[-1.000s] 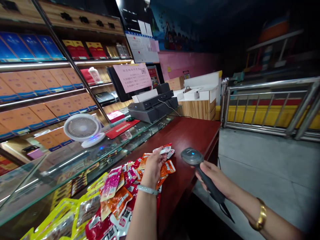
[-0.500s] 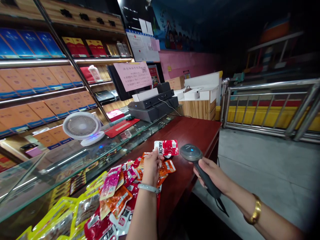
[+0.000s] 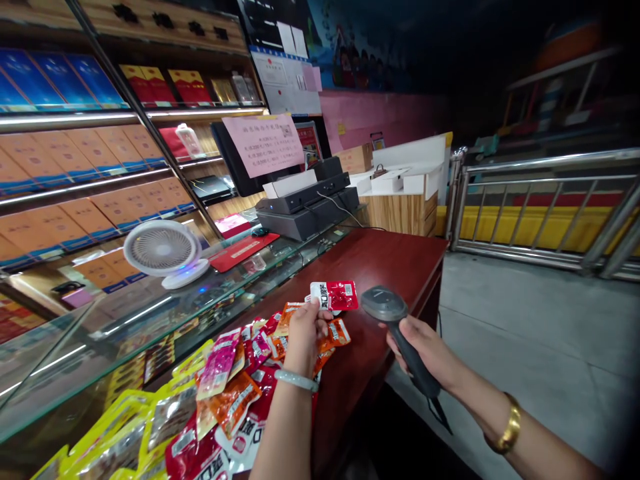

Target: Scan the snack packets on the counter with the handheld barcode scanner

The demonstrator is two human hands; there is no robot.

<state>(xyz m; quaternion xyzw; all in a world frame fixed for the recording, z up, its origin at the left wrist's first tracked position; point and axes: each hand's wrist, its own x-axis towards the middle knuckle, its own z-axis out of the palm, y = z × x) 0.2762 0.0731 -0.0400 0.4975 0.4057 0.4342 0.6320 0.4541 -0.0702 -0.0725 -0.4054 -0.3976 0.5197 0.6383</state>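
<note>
My left hand (image 3: 306, 327) pinches the left end of a small red and white snack packet (image 3: 343, 295), held flat with its printed side up. Wrapped round the handle of a dark grey barcode scanner (image 3: 385, 305) is my right hand (image 3: 425, 343). The scanner's head points left at the packet, a small gap apart from it. Beneath and in front of my left hand lies a pile of orange snack packets (image 3: 239, 400), with a pink packet (image 3: 220, 360), large red packets (image 3: 193, 453) and yellow packets (image 3: 173, 417).
The packets lie on a dark red wooden table (image 3: 395, 250) along a glass display counter (image 3: 115, 347). A white fan (image 3: 163, 248), a red mat (image 3: 243, 252) and a dark till machine (image 3: 305, 207) stand on the glass. Metal railings (image 3: 530, 200) rise at the right.
The blue light on top of the scanner no longer shows. Both hands keep nearly the same place, with the packet and scanner still in them; the view has shifted slightly.
</note>
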